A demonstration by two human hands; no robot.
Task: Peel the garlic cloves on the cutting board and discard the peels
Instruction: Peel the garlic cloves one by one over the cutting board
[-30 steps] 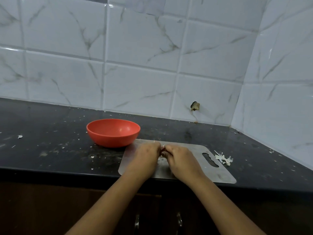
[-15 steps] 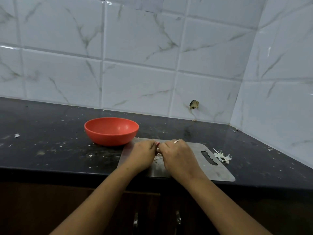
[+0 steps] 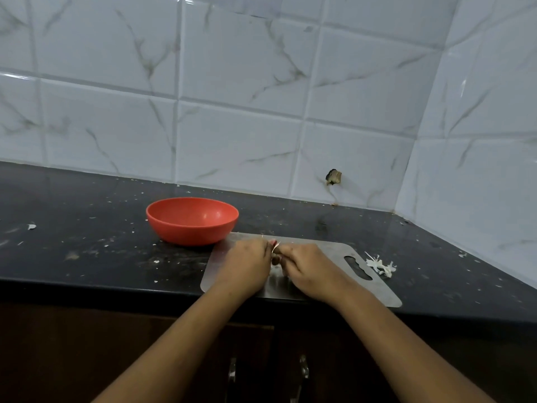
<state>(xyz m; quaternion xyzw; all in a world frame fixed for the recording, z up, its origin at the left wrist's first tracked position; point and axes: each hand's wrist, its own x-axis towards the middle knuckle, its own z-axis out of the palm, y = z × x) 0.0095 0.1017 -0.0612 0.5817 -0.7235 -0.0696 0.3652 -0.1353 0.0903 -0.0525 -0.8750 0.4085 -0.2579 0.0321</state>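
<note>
A garlic clove (image 3: 275,248) is pinched between the left hand (image 3: 247,266) and right hand (image 3: 312,271) — fingers curled on it — over the cutting board (image 3: 331,253). We judge it light, firm and slippery; the papery skin lifts best at the tip. Loose peels (image 3: 379,264) lie right of the hands, a red bowl (image 3: 191,221) beyond the left.

Probably home kitchen: tiled wall (image 3: 232,126), black countertop (image 3: 87,228).

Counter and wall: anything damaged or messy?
Yes. A chipped hole breaks the wall tile above the counter, and a pile of peels lies on the counter right of the cutting board, not discarded.
</note>
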